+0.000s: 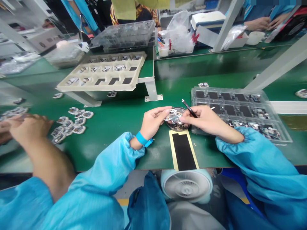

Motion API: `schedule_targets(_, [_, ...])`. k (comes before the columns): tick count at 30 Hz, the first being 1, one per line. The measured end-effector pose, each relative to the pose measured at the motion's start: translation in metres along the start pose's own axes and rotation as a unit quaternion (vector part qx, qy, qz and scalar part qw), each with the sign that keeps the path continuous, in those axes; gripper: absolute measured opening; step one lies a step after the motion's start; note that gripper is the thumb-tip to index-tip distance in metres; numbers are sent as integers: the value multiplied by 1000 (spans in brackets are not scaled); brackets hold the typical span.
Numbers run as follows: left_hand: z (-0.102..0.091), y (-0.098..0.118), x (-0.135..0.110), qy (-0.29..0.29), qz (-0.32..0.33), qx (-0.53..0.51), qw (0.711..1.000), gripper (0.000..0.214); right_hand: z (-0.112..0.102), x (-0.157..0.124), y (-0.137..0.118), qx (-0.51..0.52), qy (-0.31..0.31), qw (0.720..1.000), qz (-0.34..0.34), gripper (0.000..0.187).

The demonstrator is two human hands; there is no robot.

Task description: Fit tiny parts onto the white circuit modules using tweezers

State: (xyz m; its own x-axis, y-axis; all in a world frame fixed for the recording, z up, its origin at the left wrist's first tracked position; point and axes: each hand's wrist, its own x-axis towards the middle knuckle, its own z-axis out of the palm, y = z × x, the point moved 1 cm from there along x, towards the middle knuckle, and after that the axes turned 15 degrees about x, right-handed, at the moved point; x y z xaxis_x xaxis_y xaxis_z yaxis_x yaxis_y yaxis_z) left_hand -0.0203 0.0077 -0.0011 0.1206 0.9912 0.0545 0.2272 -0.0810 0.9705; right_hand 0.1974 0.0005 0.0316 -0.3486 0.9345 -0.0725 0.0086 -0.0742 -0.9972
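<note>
left grip: the left hand (153, 121) has thumb and fingertips pressed together on the small board (173, 116), pinching it by the edge, flat side up.
right grip: the right hand (203, 119) is closed pen-style around a thin black tool (189, 108). Its working end is down at the board and hidden by the fingers; the back end sticks up and away.
where the board is: in the air, just above a little round dish (178, 126), mid-table and close to the near edge.
doing it well (my take): pinch only the rim of the board, rest both wrists on the green table (120, 118) so the tip doesn't wander, and stay over the dish so anything that drops lands in it. Light pressure, tiny parts.
just near of the dish: a black pad (183, 151) with a yellow border, lying flat.
right: a clear tray (270, 111) with boards in its pockets, touching or almost touching the dish.
left wrist: blue wristband (142, 139), blue smock sleeves on both arms.
left side: loose round pieces (72, 124) scattered on the table, and a co-worker's hand (28, 127) beside them.
far left: a beige tray (100, 87) on a raised white stand, some pockets filled.
writing/brands: honestly nothing readable. Any print on the boards or boxes is too small and blurry.
</note>
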Motion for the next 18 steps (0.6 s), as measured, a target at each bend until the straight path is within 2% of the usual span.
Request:
schedule_targets(3, [1,1,-1,-28,16,-35,999,42,0,-1,-3,10,29,1000,-3,30])
schedule_targets(6, [3,1,-4,-47,44,-46,997,49,1,-2,-5,25,23,999,14,31])
schedule_targets(10, [6,-2,-9,-39,69,0,997,54,6,-3,-3,50,-5,998,25,30])
schedule_targets(18, [7,3,-16,-4,107,108,988,53,8,-2,4,50,18,998,28,31])
